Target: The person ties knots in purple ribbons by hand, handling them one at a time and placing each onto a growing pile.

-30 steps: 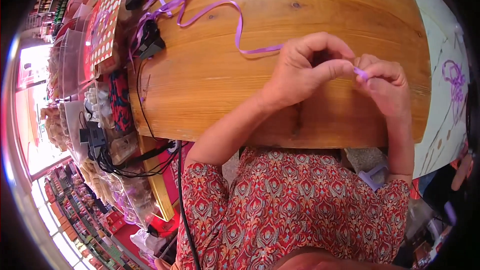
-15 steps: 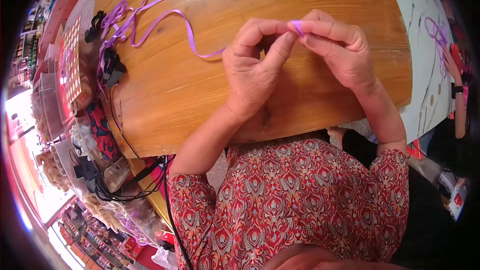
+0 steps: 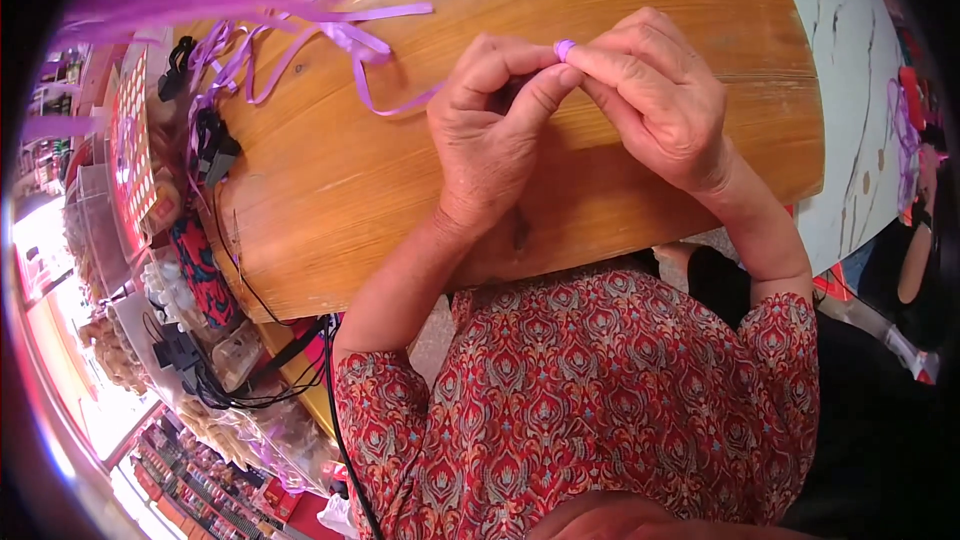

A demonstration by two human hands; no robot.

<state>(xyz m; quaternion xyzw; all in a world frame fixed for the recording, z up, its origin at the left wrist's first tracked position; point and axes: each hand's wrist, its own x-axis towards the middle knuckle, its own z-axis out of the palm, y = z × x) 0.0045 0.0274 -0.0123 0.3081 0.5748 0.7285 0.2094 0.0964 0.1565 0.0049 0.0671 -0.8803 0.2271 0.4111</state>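
Observation:
Over the wooden table, my left hand (image 3: 482, 130) and my right hand (image 3: 665, 100) meet at the fingertips. Between them a small coil of purple ribbon (image 3: 565, 48) is pinched, looped at the tip of my right index finger. My left thumb and index finger close against it from the other side. A loose tail of purple ribbon (image 3: 405, 110) runs from behind my left hand across the tabletop to a tangle of the same ribbon (image 3: 235, 55) at the far left. My palms hide part of the ribbon.
Blurred purple ribbons (image 3: 190, 0) hang across the upper left, above the wooden table (image 3: 330, 230). Black clips with cable (image 3: 213, 145) lie at the table's left edge, beside boxes and bagged goods. A white marbled table (image 3: 850, 140) adjoins on the right, with another person's arm (image 3: 915, 260) beyond.
Both my hands have shifted slightly left, still pinching the ribbon coil. Blurred purple ribbons have swept in at the upper left, and the ribbon on the table lies differently.

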